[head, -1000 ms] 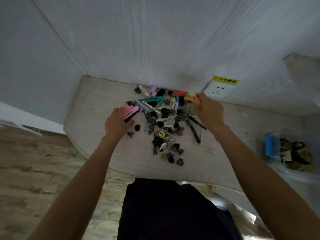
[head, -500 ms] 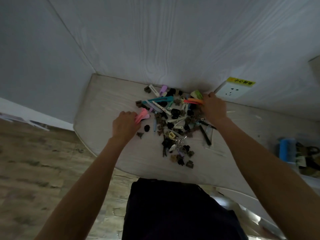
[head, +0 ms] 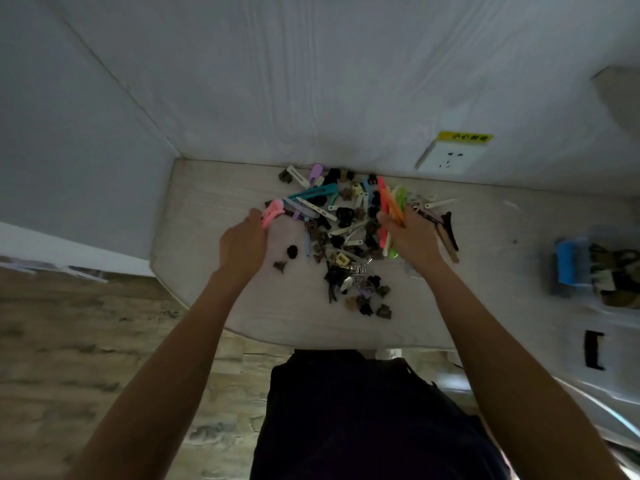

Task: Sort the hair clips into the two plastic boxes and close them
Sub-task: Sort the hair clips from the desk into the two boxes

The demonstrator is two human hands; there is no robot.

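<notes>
Dim, soft light; edges blurred, wide-angle warped.

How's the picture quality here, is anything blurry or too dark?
Head view: dim overall, wide-angle bending of the table edge; the plastic box at right and the floor are smeared, while the clip pile and both hands stay fairly sharp.

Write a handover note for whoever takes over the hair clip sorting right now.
Left hand: holds pink clips at the pile's left edge.
Right hand: grips a bunch of long orange, red and green clips.
The pile of mixed hair clips lies unsorted on the table by the wall.
A plastic box, far right, already has items inside; blurred, lid state unclear. A second box cannot be made out.
Left: sort nearly everything, close both boxes.
</notes>
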